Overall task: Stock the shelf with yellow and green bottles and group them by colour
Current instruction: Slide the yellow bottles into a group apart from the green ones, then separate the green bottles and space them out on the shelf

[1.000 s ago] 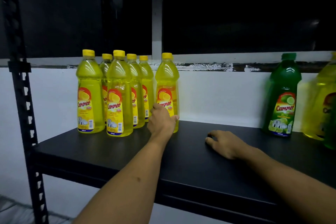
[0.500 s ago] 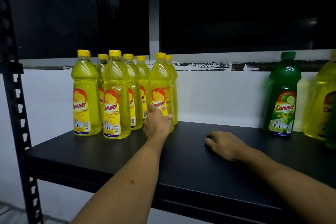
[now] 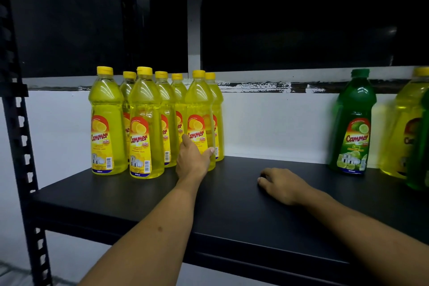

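Head view: left hand (image 3: pixel 192 160), fingers wrapped round a yellow bottle (image 3: pixel 199 104), has slid it against the right side of the yellow group (image 3: pixel 144 123) — that colour block now looks tidy — while right hand (image 3: pixel 282 184) rests slack further right.

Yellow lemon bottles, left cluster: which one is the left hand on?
The front-right Cammer lemon bottle, rightmost of the front row. The left hand grips its lower part, thumb on one side and fingers on the other, partly covering its label.

lemon bottles (image 3: pixel 145 123) left, lime bottle (image 3: pixel 354 123) right
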The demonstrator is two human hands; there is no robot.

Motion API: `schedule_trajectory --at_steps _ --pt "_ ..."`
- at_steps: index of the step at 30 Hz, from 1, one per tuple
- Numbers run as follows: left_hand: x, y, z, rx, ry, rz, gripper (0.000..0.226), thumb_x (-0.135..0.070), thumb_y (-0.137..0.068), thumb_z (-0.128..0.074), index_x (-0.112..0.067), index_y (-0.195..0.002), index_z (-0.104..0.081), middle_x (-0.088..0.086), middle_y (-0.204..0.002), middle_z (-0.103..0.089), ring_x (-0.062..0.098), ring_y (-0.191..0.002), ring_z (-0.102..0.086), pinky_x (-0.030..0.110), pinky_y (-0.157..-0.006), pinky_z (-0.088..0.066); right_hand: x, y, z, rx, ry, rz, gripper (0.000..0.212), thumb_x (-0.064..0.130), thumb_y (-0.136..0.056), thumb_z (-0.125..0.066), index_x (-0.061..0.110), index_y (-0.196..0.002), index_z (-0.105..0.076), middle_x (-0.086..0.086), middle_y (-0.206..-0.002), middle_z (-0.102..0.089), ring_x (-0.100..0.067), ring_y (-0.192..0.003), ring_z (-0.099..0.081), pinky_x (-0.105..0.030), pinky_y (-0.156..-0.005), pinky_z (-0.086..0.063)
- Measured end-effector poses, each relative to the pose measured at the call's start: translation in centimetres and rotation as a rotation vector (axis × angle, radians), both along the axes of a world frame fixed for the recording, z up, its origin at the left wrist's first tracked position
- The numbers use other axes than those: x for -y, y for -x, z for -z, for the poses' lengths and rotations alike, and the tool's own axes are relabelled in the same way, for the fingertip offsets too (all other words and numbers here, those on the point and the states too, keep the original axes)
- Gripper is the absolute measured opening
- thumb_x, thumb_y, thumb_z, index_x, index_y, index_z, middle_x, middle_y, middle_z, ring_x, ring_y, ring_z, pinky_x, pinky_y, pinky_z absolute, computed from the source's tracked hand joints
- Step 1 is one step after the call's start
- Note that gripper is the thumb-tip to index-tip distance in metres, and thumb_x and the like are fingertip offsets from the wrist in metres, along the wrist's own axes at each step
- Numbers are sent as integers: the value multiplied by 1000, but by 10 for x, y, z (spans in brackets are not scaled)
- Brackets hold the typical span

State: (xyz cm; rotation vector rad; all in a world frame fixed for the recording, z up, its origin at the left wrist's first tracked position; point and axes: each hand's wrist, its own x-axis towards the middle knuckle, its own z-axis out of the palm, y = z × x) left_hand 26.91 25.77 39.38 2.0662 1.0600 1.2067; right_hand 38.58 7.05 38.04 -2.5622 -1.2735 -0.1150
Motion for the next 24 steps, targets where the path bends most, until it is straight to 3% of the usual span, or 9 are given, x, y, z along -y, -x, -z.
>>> schedule_trajectory --at_steps 6,11,19,24 --pt "1 2 3 9 9 34 86 -46 -83 -71 -9 -145 -24 12 -139 -47 33 -128 -47 45 -94 -47 4 2 -1 -29 -24 10 38 43 -99 -38 18 -121 -58 -3 -125 -61 -24 -113 -56 -41 -99 -45" --pt "10 8 8 -222 53 -29 93 -35 -83 -74 -1 -148 -16 17 -136 -51 37 -124 -52 44 -95 -48 8 6 -1 -47 -62 29 39 45 -95 -41 20 -119 -59 -4 -124 -61 -25 -110 -58 -41 -95 -48" --pt "36 28 13 -488 -120 21 37 -18 -87 -54 -2 -121 -51 16 -122 -59 37 -112 -57 39 -85 -49 30 23 -3 -44 -118 81 36 38 -93 -43 14 -113 -62 -9 -119 -62 -28 -104 -59 -42 -90 -51" --pt "61 41 13 -652 -237 107 28 -26 -95 -41 -8 -110 -57 16 -124 -58 36 -112 -55 40 -88 -45 51 41 -3 -46 -145 78 33 34 -92 -42 13 -106 -63 -8 -112 -64 -27 -96 -60 -41 -85 -53"
